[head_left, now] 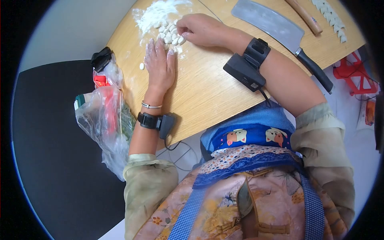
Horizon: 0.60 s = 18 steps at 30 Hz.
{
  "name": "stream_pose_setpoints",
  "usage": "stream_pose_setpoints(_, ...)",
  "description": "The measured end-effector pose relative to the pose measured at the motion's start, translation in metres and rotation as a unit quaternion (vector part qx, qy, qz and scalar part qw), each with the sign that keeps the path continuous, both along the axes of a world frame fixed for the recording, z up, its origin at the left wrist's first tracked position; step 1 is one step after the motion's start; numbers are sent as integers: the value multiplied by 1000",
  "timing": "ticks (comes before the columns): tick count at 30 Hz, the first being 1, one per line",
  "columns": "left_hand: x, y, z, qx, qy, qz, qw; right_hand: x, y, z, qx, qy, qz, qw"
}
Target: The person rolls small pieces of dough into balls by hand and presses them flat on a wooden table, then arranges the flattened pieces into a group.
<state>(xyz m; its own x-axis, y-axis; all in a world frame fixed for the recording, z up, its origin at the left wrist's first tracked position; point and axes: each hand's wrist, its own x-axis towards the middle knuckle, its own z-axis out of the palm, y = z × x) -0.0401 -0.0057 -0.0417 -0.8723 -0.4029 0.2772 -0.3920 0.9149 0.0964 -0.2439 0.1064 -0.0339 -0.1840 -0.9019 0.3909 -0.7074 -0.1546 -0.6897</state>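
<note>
Small white dough pieces (168, 39) lie in a floury cluster on the wooden table, between my two hands. Palm down beside the cluster's near left side, my left hand (159, 68) is open, its floury fingers stretched out and the tips at the nearest pieces. My right hand (200, 30) reaches in from the right with its fingers curled together at the right edge of the cluster. A dough piece shows right at its fingertips; whatever is inside the curled fingers is hidden. One stray dough piece (142, 66) sits to the left of my left hand.
Loose flour (154, 14) is heaped behind the dough. A cleaver (270, 24) lies at right, its handle past the table edge. Beyond it are a rolling pin (306, 18) and a row of dough pieces (331, 19). Plastic bags (106, 116) hang at the left edge.
</note>
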Motion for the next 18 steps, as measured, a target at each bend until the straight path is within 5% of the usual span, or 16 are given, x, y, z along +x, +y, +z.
stream_pose_setpoints(4, -3, -15, 2, 140, 75, -20, 987, 0, 1, 2, 0, -3, 2, 1000)
stream_pose_setpoints(9, -4, -5, -1, -2, 8, 45, 999, 2, 0, 0, -42, -10, -14, 999)
stream_pose_setpoints(13, -2, -14, 0, -40, -1, 40, 998, 1, 2, 4, 9, -4, 0, 1000)
stream_pose_setpoints(16, -4, -19, 2, 43, 65, 14, 997, 1, 2, 3, 14, -5, -3, 1000)
stream_pose_setpoints(18, -3, -2, 2, -51, 21, 48, 997, 1, 0, 3, 16, 2, 1, 1000)
